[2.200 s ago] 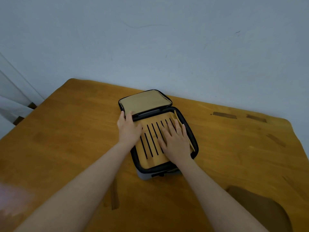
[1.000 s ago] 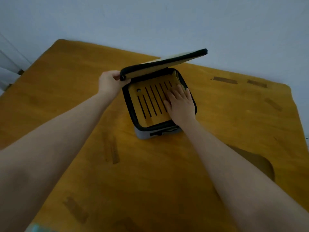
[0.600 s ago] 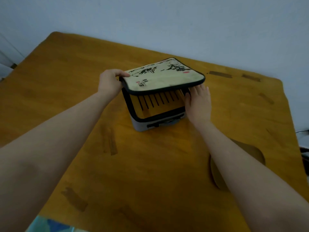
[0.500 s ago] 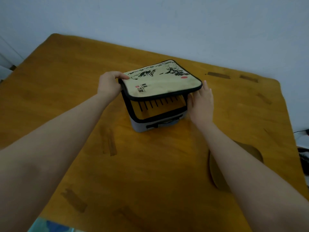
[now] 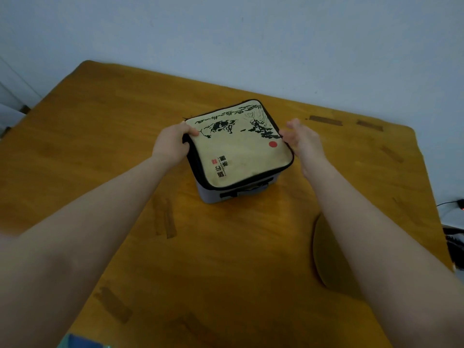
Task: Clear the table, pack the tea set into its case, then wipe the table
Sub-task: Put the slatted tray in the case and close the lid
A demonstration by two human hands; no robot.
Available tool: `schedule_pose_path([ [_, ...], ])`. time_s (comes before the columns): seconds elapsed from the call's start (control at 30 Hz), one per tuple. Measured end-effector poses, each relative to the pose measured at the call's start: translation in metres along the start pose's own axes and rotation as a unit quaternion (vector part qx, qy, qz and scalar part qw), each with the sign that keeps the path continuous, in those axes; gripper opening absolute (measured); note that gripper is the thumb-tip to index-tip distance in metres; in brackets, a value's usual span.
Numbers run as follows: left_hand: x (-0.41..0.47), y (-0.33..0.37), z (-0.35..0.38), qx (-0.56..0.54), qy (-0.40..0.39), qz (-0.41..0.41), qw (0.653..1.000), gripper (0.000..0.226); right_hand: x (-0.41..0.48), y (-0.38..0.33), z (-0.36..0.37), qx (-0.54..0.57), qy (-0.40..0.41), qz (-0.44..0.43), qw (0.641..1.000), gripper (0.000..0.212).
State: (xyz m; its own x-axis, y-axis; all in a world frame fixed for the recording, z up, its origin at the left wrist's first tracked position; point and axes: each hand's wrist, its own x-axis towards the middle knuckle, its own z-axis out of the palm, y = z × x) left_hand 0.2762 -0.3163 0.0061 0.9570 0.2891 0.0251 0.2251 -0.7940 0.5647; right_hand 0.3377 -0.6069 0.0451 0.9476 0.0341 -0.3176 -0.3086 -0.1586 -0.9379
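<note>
The tea set case (image 5: pixel 238 151) stands near the middle of the wooden table (image 5: pixel 100 146), its grey box covered by a beige lid with black ink drawings and a red dot. The lid lies down flat on the box. My left hand (image 5: pixel 173 144) grips the lid's left corner, thumb on top. My right hand (image 5: pixel 303 141) hovers at the case's right edge with fingers spread and relaxed, holding nothing. What the case holds is hidden.
A round wooden stool seat (image 5: pixel 329 257) shows below the table's right edge, partly behind my right forearm. Dark tape marks (image 5: pixel 324 120) dot the table. The wall runs close behind the far edge. Cables (image 5: pixel 452 204) lie at the far right.
My left hand swung the lid from wide open down over the slatted tray until it lay shut. My right hand left the tray and moved out to the case's right side.
</note>
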Motion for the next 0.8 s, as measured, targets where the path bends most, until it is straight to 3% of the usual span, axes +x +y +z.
schedule_pose_path([
  [0.13,-0.001,-0.006,0.005,0.017,-0.016,0.016,1.0,0.049,0.001,0.009,0.028,-0.228,-0.023,-0.112,0.967,0.035],
  [0.3,-0.006,-0.01,0.004,-0.014,0.003,0.028,1.0,0.048,-0.005,0.034,0.065,-0.532,-0.041,-0.178,0.827,0.05],
  [0.43,0.004,-0.014,-0.001,-0.122,0.059,-0.055,0.989,0.047,-0.021,0.045,0.097,-0.589,-0.062,-0.208,0.779,0.06],
  [0.53,0.023,-0.019,-0.009,-0.112,-0.001,-0.062,0.992,0.056,-0.026,0.056,0.109,-0.625,-0.05,-0.218,0.748,0.067],
  [0.67,0.049,-0.015,-0.014,-0.096,-0.092,-0.035,0.99,0.049,-0.023,0.065,0.111,-0.636,-0.043,-0.216,0.74,0.071],
  [0.8,0.069,-0.013,-0.013,-0.078,-0.148,-0.082,0.983,0.041,-0.024,0.066,0.112,-0.64,-0.039,-0.215,0.737,0.074],
])
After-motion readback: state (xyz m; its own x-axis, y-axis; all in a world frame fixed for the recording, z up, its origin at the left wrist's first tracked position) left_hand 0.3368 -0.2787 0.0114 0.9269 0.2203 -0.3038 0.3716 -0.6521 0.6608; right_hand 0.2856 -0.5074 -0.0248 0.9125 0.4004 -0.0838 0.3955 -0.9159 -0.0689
